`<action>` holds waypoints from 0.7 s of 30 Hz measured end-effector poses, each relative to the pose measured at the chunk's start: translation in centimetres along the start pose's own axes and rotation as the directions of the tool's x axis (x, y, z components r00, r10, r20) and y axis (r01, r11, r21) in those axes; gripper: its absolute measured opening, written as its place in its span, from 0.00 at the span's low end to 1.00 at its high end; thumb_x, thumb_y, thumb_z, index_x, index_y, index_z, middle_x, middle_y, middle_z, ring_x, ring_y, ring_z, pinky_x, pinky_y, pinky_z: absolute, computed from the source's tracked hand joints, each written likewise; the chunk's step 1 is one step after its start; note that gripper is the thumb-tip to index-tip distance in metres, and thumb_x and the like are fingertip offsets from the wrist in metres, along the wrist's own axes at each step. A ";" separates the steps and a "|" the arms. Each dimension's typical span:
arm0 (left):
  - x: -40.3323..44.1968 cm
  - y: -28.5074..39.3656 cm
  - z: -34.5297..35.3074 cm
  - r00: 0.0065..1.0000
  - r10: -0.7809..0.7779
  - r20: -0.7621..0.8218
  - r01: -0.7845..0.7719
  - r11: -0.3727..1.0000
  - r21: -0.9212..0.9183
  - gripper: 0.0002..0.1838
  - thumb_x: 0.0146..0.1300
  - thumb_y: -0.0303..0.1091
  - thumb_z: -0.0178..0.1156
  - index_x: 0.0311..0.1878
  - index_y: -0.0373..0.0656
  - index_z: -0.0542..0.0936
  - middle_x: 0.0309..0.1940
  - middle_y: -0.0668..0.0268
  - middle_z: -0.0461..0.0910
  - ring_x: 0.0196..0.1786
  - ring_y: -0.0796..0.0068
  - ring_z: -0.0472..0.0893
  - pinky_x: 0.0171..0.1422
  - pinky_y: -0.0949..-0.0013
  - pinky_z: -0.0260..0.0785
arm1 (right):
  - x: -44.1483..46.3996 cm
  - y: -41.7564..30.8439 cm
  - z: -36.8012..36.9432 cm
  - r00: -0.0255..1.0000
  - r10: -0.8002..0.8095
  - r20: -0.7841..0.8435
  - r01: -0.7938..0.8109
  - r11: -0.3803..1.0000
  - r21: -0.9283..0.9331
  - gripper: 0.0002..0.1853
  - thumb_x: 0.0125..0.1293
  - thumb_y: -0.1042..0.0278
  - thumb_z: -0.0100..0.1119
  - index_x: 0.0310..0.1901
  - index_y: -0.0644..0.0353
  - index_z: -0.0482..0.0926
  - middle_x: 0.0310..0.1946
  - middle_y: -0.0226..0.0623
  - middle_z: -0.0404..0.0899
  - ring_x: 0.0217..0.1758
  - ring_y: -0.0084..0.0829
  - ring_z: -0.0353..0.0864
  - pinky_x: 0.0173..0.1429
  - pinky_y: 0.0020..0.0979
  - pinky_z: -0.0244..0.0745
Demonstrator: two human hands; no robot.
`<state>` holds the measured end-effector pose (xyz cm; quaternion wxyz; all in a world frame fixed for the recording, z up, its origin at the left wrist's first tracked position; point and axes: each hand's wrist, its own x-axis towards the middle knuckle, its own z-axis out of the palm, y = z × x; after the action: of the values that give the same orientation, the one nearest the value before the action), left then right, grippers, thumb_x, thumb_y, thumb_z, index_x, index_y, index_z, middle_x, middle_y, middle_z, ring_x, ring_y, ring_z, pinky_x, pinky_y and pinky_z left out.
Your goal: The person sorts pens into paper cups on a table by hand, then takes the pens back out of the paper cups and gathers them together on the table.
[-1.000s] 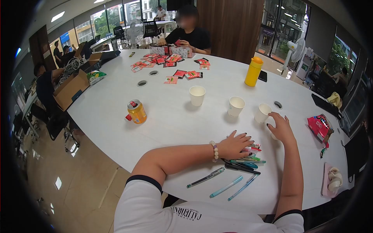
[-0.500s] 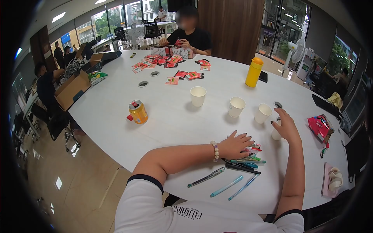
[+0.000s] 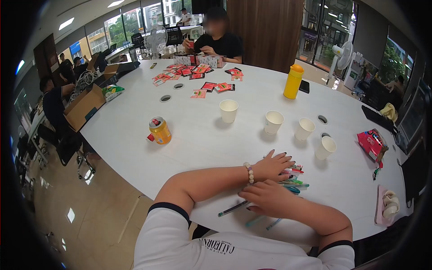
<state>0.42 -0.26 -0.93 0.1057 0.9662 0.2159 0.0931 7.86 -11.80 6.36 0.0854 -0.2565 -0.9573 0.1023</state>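
The person at the near edge of the white table [image 3: 202, 139] has both arms bent in over a heap of pens [image 3: 295, 183], which lies in front of the chest, a little to the right. The left hand [image 3: 270, 168], with a beaded bracelet [image 3: 249, 173] at its wrist, is open, palm down and fingers spread, lying over the far left side of the heap. The right hand [image 3: 272, 199] reaches across just below it, back upward, fingers loosely bent and the thumb apart from them. A dark pen [image 3: 231, 209] runs in beneath its fingertips, but from here I can't tell whether the fingers grip it. A light blue pen [image 3: 255, 220] and a blue pen [image 3: 273, 224] poke out on the near side of that hand, partly hidden by it. Beyond the heap, four white paper cups [image 3: 273, 123] stand upright and apart in a slanting row, the nearest one at the right end. An orange can [image 3: 160, 131] stands off to the left, and a yellow bottle [image 3: 293, 83] rises farther back beside a phone [image 3: 304, 86]. Across the table, red packets [image 3: 184, 70] lie scattered before a co-worker in a black shirt [image 3: 227, 45].
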 end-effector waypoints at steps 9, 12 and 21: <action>-0.3 0.6 -1.0 0.999 -0.019 0.030 0.020 1.000 -0.017 0.30 0.64 0.49 0.46 0.66 0.45 0.58 0.67 0.55 0.57 0.71 0.57 0.53 0.70 0.45 0.43 | 0.9 0.5 3.8 0.978 -0.208 -0.009 0.188 0.901 -0.390 0.14 0.50 0.69 0.55 0.41 0.57 0.72 0.31 0.28 0.69 0.38 0.25 0.71 0.42 0.25 0.64; -0.4 0.5 -0.9 1.000 -0.017 0.021 0.017 1.000 -0.022 0.30 0.64 0.49 0.46 0.66 0.45 0.59 0.67 0.55 0.57 0.70 0.57 0.53 0.70 0.45 0.43 | 0.9 0.4 3.9 0.978 -0.206 -0.019 0.183 0.904 -0.385 0.13 0.50 0.70 0.54 0.41 0.58 0.71 0.31 0.29 0.69 0.37 0.25 0.71 0.40 0.25 0.66; -0.6 0.0 -2.0 0.993 0.034 -0.114 -0.055 0.981 -0.185 0.28 0.64 0.46 0.48 0.65 0.45 0.62 0.65 0.52 0.58 0.70 0.55 0.55 0.70 0.45 0.42 | -3.2 0.3 -2.0 0.987 0.018 -0.158 -0.034 0.994 -0.100 0.16 0.53 0.69 0.57 0.45 0.60 0.71 0.37 0.33 0.70 0.37 0.31 0.73 0.39 0.30 0.70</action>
<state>-0.54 -0.23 0.93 0.1820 0.9499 0.1901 0.1687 11.16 -12.84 7.82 0.1459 -0.2801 -0.9482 0.0335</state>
